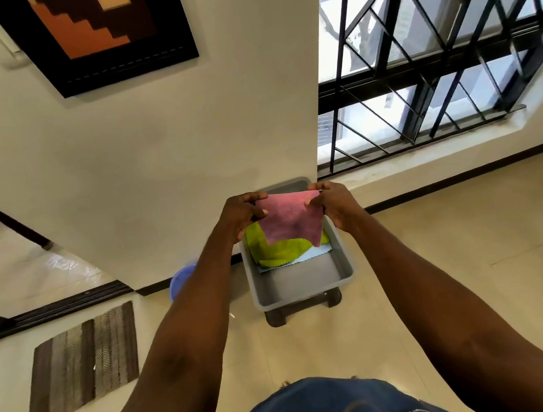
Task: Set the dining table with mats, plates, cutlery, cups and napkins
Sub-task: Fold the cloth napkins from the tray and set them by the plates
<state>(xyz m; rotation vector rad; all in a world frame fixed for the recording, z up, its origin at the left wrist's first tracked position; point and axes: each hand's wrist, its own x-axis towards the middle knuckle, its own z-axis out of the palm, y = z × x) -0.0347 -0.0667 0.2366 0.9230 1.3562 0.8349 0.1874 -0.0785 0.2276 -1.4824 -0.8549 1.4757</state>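
A pink cloth napkin hangs spread between both hands above a grey plastic tub. My left hand pinches its upper left corner and my right hand pinches its upper right corner. Inside the tub lies a lime-green cloth on top of a pale blue cloth with a zigzag edge. The napkin hides the far part of the tub.
The tub rests on a low dark stool against a cream wall. A purple basin sits on the floor left of it. A striped brown doormat lies at left before a sliding door track. A barred window is at right.
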